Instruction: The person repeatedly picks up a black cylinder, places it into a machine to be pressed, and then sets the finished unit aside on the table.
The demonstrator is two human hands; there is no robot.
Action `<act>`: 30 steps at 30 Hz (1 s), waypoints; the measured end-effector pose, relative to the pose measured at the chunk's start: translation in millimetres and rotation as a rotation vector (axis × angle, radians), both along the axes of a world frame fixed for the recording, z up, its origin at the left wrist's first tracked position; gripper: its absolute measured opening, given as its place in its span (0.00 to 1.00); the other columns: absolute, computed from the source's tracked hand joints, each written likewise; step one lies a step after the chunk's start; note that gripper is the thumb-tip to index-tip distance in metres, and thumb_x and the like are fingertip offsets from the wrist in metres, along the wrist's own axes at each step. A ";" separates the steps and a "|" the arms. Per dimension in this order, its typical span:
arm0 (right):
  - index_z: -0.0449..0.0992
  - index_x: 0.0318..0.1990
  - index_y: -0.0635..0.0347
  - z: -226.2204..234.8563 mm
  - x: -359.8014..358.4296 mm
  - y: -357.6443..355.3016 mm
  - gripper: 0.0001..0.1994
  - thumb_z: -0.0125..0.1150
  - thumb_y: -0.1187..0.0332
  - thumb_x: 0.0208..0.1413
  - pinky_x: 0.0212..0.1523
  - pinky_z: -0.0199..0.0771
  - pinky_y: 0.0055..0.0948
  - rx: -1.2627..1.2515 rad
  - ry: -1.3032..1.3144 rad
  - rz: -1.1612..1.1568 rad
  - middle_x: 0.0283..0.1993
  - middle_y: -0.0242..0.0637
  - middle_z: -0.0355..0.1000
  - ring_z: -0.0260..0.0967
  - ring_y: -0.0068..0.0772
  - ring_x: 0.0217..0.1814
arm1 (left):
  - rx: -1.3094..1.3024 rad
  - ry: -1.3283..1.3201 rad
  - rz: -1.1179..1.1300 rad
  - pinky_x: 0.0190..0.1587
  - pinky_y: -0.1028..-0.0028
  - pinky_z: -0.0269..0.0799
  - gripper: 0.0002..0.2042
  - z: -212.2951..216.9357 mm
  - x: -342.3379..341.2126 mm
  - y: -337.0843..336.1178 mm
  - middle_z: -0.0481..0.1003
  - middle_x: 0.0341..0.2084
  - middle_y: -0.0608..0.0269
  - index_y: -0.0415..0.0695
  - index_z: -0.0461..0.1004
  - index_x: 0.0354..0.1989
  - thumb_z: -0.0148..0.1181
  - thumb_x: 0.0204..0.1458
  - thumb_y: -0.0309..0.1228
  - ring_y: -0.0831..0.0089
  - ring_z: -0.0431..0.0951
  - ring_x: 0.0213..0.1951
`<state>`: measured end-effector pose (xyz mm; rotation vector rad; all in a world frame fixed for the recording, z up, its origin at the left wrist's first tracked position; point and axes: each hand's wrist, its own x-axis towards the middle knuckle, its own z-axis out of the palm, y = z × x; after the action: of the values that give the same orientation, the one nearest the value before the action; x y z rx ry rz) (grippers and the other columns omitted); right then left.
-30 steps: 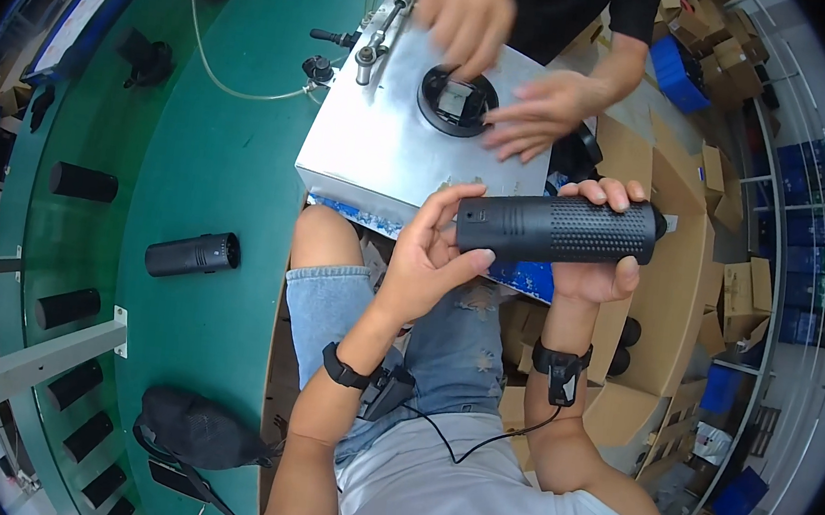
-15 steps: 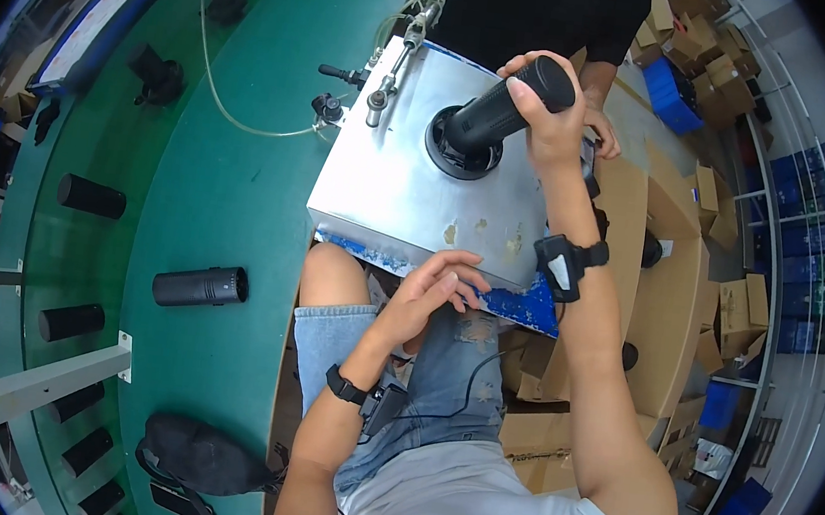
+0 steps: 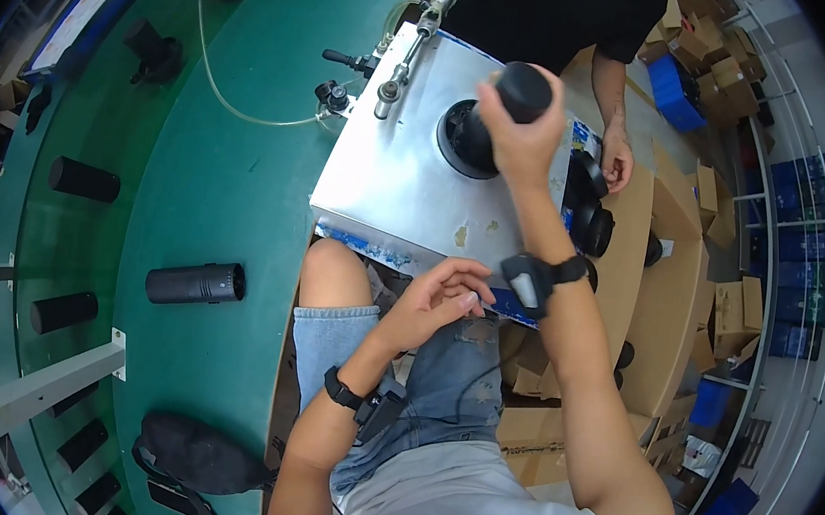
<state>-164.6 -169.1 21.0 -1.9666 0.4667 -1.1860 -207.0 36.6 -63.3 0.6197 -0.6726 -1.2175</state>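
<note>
Right hand (image 3: 518,133): fingers wrapped tight around a black cylinder (image 3: 523,90), held upright over the round black fixture (image 3: 465,140) on the metal plate (image 3: 394,190). Left hand (image 3: 433,300): fingers loosely curled, gripping nothing, at the plate's near edge above the knee. Another person's hand (image 3: 615,163) rests at the plate's right side. More black tubes (image 3: 195,283) lie left on the green table (image 3: 220,177).

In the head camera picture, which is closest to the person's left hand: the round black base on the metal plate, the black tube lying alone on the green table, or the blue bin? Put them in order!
From the left hand:
1. Round black base, up ahead on the metal plate, under the right hand.
2. Black tube, off to the left on the green table.
3. Blue bin, far up on the right.
</note>
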 end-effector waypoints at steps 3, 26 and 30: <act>0.69 0.45 0.62 -14.2 4.6 15.8 0.20 0.71 0.73 0.46 0.44 0.71 0.23 -0.170 -0.047 -0.078 0.38 0.33 0.73 0.71 0.21 0.39 | 0.011 0.033 0.038 0.47 0.74 0.70 0.16 -3.4 -2.9 1.7 0.73 0.42 0.58 0.38 0.63 0.56 0.52 0.60 0.28 0.75 0.74 0.43; 0.67 0.43 0.62 -20.1 -9.3 -29.7 0.16 0.64 0.74 0.47 0.48 0.71 0.32 0.167 0.030 0.452 0.37 0.39 0.73 0.71 0.30 0.41 | 0.009 0.130 0.241 0.46 0.77 0.71 0.11 18.0 30.4 21.6 0.75 0.37 0.59 0.36 0.68 0.48 0.53 0.58 0.24 0.76 0.75 0.41; 0.66 0.45 0.62 -20.8 -8.7 -36.4 0.16 0.62 0.73 0.48 0.50 0.72 0.37 0.152 0.024 0.523 0.38 0.42 0.72 0.72 0.35 0.42 | 0.136 -0.438 0.659 0.38 0.80 0.67 0.06 51.8 110.5 19.8 0.76 0.31 0.64 0.38 0.74 0.38 0.52 0.56 0.26 0.80 0.72 0.34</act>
<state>-173.3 -205.5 0.2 -1.8188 0.0391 -0.7710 -96.5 56.4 -11.5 1.1357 -0.6716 -0.5138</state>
